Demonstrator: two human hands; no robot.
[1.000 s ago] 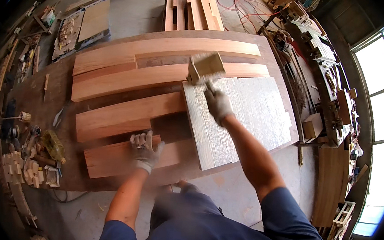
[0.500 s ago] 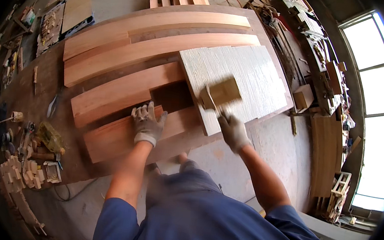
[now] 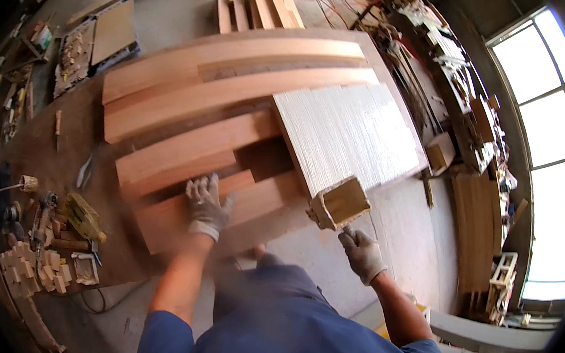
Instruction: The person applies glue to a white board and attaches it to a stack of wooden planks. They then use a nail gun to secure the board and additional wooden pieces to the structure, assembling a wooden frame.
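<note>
My right hand [image 3: 364, 256], in a pale work glove, grips the handle of a box-shaped glue spreader [image 3: 346, 204] smeared with cream residue. The spreader is at the near corner of a row of boards [image 3: 348, 132] coated in shiny white, finely ridged glue; whether it touches them I cannot tell. My left hand [image 3: 207, 207], gloved too, lies with fingers apart on a bare reddish wooden board [image 3: 244, 185]. A second bare board [image 3: 193, 151] lies just beyond it, and a dark gap shows between the two, beside the coated boards.
Long planks [image 3: 237, 80] lie across the far side of the brown worktable [image 3: 46, 154]. Wood blocks [image 3: 32, 265], a yellowish plastic bottle [image 3: 85, 217] and tools crowd its left end. More timber [image 3: 262, 1] is stacked beyond. A cluttered bench [image 3: 443, 63] runs along the right.
My right hand has brought the spreader from over the coated boards toward me, to their near corner. My left hand stays on the bare board. The whole view has shifted slightly.
</note>
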